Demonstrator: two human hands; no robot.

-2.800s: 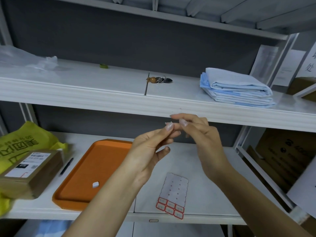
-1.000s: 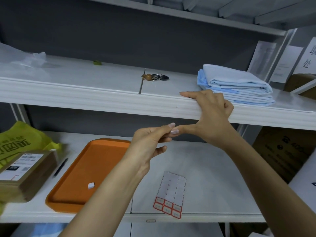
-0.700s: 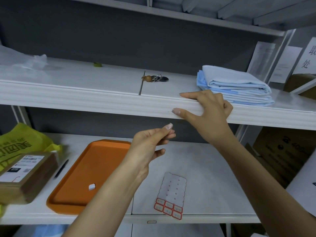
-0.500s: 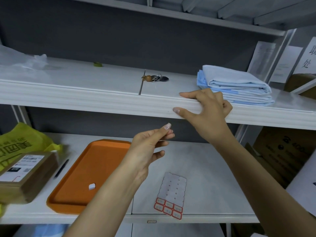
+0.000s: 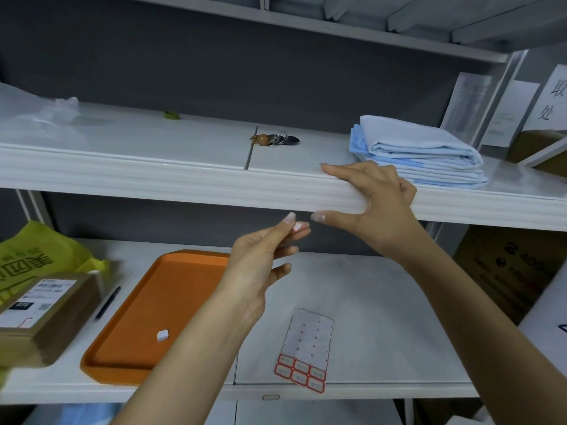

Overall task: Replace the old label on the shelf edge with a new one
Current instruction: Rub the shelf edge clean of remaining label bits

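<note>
The left hand (image 5: 260, 262) pinches a label (image 5: 297, 226) just below the shelf edge (image 5: 184, 183); the right hand (image 5: 379, 204), spread, rests on it.

Bare forearms (image 5: 190, 348) and hands (image 5: 257, 265), longish fingernails (image 5: 290, 216).

The right hand (image 5: 379, 207) rests on the upper shelf edge (image 5: 153, 179), fingers on top, thumb stretched along its lower lip; just below, the left hand (image 5: 260, 262) pinches what looks like a small pale label (image 5: 297, 226), near that thumb; a label sheet (image 5: 308, 338) lies at the lower shelf (image 5: 383, 332)'s front edge, beside an orange tray (image 5: 138, 317).
</note>
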